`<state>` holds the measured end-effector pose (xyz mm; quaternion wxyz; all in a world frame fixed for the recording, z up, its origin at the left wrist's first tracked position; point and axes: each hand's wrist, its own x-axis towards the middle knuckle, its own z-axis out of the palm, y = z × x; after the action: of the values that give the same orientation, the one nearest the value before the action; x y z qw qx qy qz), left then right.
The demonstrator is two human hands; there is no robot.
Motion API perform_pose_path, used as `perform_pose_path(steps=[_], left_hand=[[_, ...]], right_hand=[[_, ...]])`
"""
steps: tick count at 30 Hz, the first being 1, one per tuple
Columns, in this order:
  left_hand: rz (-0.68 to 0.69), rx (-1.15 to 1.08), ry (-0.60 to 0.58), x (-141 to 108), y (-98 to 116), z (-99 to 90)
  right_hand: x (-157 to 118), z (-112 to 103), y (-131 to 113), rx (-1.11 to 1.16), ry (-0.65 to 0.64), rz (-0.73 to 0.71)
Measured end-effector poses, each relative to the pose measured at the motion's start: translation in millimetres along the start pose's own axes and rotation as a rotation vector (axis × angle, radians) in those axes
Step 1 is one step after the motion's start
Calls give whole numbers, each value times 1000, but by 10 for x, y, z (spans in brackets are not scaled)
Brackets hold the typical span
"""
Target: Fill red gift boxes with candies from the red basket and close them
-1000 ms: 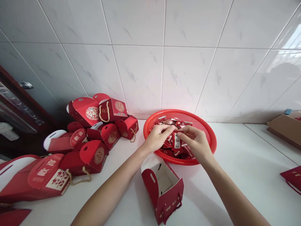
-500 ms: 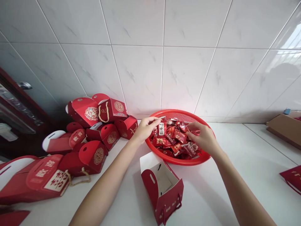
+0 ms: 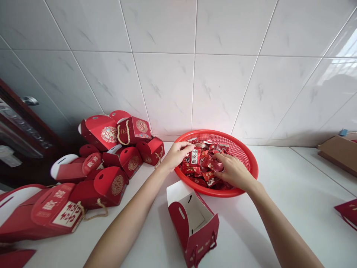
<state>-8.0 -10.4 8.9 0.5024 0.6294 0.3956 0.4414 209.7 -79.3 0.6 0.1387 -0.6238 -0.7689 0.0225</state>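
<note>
My left hand (image 3: 177, 155) is closed at the left side of a red plastic basket (image 3: 253, 163), pinching a red-wrapped candy (image 3: 195, 157) with a white label. Deeper in the same basket, my right hand (image 3: 232, 170) has its thumb and fingers closed around a dark red candy packet (image 3: 211, 163); its fingertips are partly hidden among the pile. Several red wrapped candies (image 3: 198, 181) fill the basket. In front of it stands a red gift box (image 3: 201, 238) with its top flaps up, its white inside showing and a dark red cord handle on the near side.
Several closed red gift boxes (image 3: 111, 186) with rope handles crowd the left of the white counter (image 3: 150, 230). A brown cardboard box (image 3: 338, 152) lies at the far right, above a red bag-like item (image 3: 347, 214). A tiled wall (image 3: 167, 93) rises behind.
My right hand has moved left and slightly down into the candies, onto the dark red packet. My left hand, still holding the labelled candy, has shifted slightly right and down.
</note>
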Motion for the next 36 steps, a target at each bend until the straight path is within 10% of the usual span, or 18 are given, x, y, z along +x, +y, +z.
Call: perform_pose_path(steps=[12, 20, 36], left_hand=[[-2, -22, 19, 33, -40, -13], [-5, -5, 3, 29, -37, -18], [2, -183, 108, 27, 7, 16]], right_hand=[[34, -17, 162, 504, 307, 33], [-10, -45, 120, 362, 621, -125], [-4, -60, 137, 412, 74, -214]])
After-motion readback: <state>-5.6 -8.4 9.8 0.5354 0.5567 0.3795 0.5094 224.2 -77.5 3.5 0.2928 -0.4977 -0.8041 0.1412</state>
